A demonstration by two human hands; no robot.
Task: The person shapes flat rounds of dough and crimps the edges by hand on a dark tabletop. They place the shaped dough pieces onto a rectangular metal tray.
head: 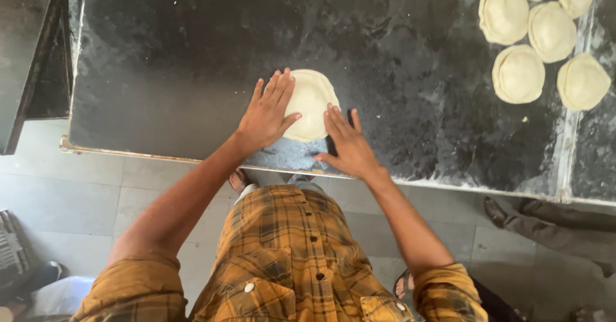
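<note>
No grip closes on anything: the left hand [266,113] lies flat with fingers spread on the left edge of the dough disc [312,104], and the right hand [350,145], also flat and apart, presses beside its lower right edge. The disc sits near the front edge of the dark floury bench [179,59]. It looks partly flattened, smooth and round, with more spreading likely left. At the far right lies a cluster of dough discs [536,33], well apart. Nothing blocks the hands; another person's shoe [495,211] shows on the floor [83,200] below
</note>
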